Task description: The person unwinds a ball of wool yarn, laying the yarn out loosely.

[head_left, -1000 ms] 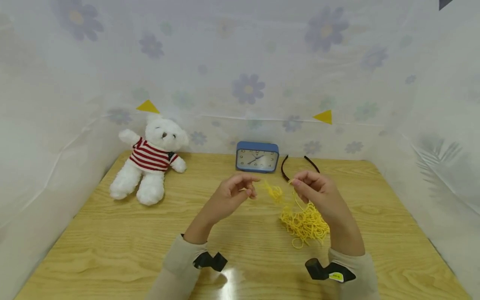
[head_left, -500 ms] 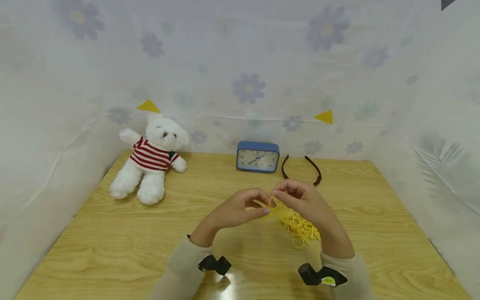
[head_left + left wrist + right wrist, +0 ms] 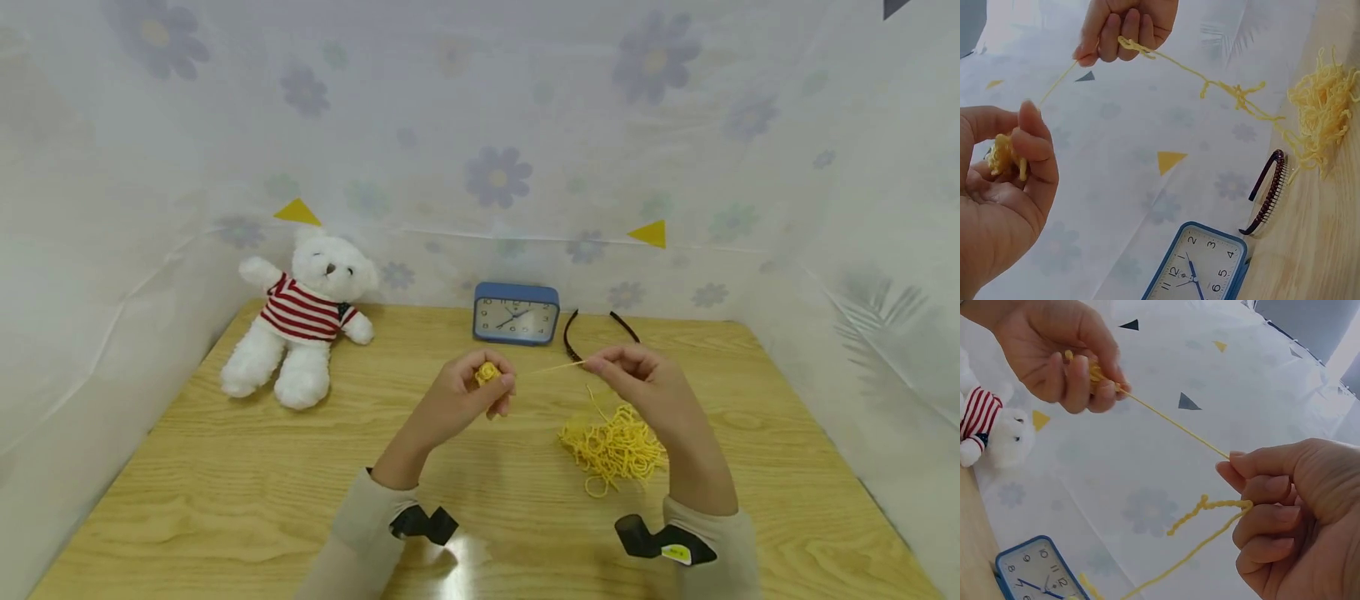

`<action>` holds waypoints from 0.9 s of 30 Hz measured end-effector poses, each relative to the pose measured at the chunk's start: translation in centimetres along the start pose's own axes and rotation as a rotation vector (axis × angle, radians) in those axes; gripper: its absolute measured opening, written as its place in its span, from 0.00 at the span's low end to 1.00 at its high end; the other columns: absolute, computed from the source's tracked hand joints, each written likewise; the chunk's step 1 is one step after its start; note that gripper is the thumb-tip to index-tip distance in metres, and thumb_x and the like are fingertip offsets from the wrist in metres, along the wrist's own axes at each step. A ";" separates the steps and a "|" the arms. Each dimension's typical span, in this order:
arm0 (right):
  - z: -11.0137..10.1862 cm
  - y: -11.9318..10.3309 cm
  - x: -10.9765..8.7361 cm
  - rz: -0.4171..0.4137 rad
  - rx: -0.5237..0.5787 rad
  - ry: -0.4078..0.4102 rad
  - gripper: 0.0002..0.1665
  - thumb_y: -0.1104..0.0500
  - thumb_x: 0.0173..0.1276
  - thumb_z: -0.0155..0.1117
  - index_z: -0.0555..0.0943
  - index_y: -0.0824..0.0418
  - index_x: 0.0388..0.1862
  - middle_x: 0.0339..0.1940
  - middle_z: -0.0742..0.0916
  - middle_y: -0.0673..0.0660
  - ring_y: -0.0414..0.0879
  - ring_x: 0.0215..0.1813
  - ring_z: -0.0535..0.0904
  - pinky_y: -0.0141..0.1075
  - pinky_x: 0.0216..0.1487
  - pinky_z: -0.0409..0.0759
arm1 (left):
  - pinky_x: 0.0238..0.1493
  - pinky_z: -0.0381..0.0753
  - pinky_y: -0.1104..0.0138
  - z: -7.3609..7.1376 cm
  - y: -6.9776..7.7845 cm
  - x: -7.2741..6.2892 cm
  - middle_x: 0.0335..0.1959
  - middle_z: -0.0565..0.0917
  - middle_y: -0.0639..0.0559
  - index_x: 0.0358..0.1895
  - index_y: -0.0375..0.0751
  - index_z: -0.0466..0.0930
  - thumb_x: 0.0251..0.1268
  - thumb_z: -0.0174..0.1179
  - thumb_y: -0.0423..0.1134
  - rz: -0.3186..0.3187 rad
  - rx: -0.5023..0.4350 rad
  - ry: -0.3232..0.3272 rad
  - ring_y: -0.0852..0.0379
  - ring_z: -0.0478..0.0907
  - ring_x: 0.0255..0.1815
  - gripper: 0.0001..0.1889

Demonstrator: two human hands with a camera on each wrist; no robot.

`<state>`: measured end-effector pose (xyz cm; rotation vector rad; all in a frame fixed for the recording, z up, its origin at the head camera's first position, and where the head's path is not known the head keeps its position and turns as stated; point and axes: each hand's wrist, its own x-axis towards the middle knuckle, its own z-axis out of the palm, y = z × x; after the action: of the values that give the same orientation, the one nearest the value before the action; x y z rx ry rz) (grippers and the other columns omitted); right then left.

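Over the table, my left hand (image 3: 468, 398) curls its fingers around a small wad of yellow yarn (image 3: 487, 372), and its thumb and forefinger pinch the strand coming from it. My right hand (image 3: 651, 392) pinches the other end of that strand (image 3: 1175, 422), which runs straight and taut between the two hands. From the right hand's curled fingers a looser, knotted length of yarn (image 3: 1235, 94) trails down toward the table. A tangled yellow yarn pile (image 3: 617, 448) lies on the tabletop below the right hand, partly covered by that wrist in the head view.
Behind the hands stands a blue alarm clock (image 3: 515, 315). A dark headband (image 3: 567, 337) lies to its right, partly hidden by the right hand. On the left a white teddy bear (image 3: 300, 321) in a striped shirt leans by the curtain (image 3: 420, 108). The wooden table (image 3: 247, 492) extends around them.
Half a second ago my hands met above the yarn pile. Now they are apart again, left hand leftward and right hand rightward, with the strand stretched between them. Clock, headband and bear are unmoved.
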<state>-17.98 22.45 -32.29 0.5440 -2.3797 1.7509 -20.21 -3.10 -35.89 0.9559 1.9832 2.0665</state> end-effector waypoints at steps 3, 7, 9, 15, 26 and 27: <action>-1.1 0.2 -0.1 0.005 0.136 0.154 0.07 0.65 0.70 0.57 0.82 0.64 0.36 0.14 0.68 0.47 0.44 0.17 0.55 0.39 0.20 0.54 | 0.20 0.70 0.70 -0.3 0.1 0.0 0.20 0.77 0.47 0.42 0.30 0.76 0.70 0.54 0.34 -0.033 -0.004 0.086 0.58 0.70 0.18 0.08; -2.2 0.1 0.2 0.003 0.410 0.449 0.08 0.63 0.67 0.62 0.81 0.68 0.33 0.13 0.69 0.51 0.44 0.16 0.52 0.37 0.21 0.48 | 0.24 0.76 0.69 -0.6 0.1 0.1 0.27 0.81 0.46 0.43 0.30 0.76 0.70 0.54 0.34 -0.019 -0.048 0.223 0.58 0.74 0.21 0.08; -2.6 -0.1 0.3 -0.018 0.535 0.600 0.10 0.62 0.64 0.65 0.80 0.71 0.31 0.14 0.70 0.53 0.43 0.18 0.52 0.35 0.21 0.48 | 0.27 0.78 0.67 -0.8 0.1 0.2 0.32 0.83 0.43 0.44 0.30 0.75 0.70 0.54 0.33 -0.003 -0.077 0.291 0.58 0.76 0.24 0.08; -4.1 -0.4 0.2 -0.170 0.861 0.931 0.12 0.66 0.62 0.65 0.73 0.75 0.31 0.14 0.67 0.55 0.41 0.16 0.54 0.28 0.13 0.52 | 0.27 0.78 0.69 -1.3 0.3 0.3 0.32 0.83 0.43 0.44 0.31 0.75 0.69 0.56 0.34 0.021 -0.137 0.501 0.59 0.78 0.24 0.09; -6.6 0.7 -0.4 -0.075 0.851 0.782 0.07 0.70 0.62 0.63 0.74 0.74 0.29 0.17 0.73 0.58 0.42 0.15 0.61 0.29 0.13 0.54 | 0.32 0.80 0.69 -1.5 0.9 0.2 0.32 0.82 0.51 0.45 0.31 0.75 0.67 0.56 0.30 0.000 -0.145 0.481 0.60 0.78 0.27 0.07; -6.8 0.9 -0.5 -0.038 0.760 0.694 0.06 0.69 0.63 0.63 0.76 0.72 0.29 0.19 0.75 0.57 0.42 0.16 0.61 0.31 0.14 0.53 | 0.34 0.81 0.68 -1.5 1.0 0.2 0.33 0.82 0.50 0.46 0.30 0.74 0.67 0.56 0.29 -0.003 -0.154 0.466 0.59 0.79 0.28 0.08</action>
<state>-18.52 29.17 -31.11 0.0092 -1.2158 2.2997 -20.80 -4.42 -34.83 0.4710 1.9644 2.5782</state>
